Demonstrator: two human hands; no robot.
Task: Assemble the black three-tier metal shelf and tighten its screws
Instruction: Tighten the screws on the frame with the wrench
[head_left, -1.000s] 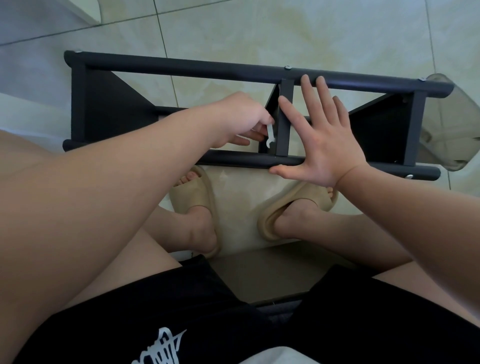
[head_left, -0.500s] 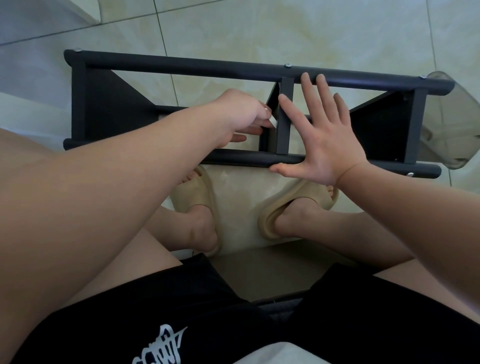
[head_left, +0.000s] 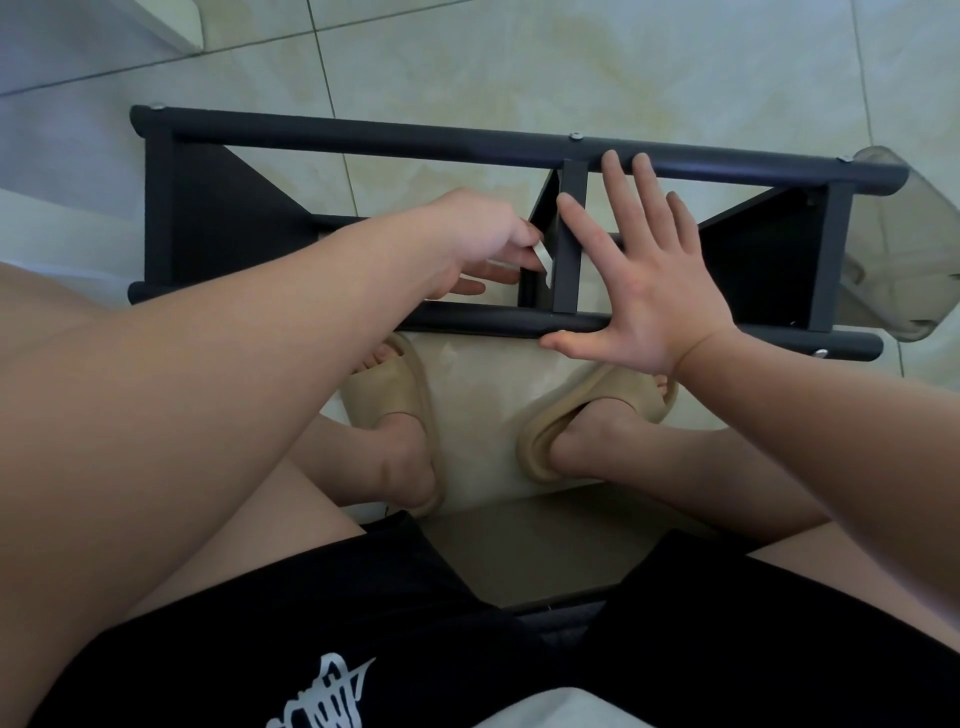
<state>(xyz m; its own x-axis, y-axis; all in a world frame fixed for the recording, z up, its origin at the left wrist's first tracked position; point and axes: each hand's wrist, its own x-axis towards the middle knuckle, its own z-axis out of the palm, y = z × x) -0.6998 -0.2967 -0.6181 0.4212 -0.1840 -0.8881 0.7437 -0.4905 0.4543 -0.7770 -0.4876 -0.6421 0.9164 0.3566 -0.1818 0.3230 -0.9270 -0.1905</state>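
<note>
Two slippers (head_left: 400, 395) sit nearest you. Just beyond, your left hand (head_left: 467, 244) pinches a silver tool (head_left: 543, 260) at the middle bar (head_left: 569, 234); your right hand (head_left: 649, 291) rests flat, spread wide, on the black shelf (head_left: 363, 139), lying across the floor (head_left: 519, 62).

Head camera (only view): faces steeply down, wide-angle, close above shelf (head_left: 363, 143) on floor (head_left: 519, 62).

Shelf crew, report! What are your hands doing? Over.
Left hand pinches small silver tool at middle bar. Right hand flat on shelf, lying on floor. Nothing in the way.
</note>
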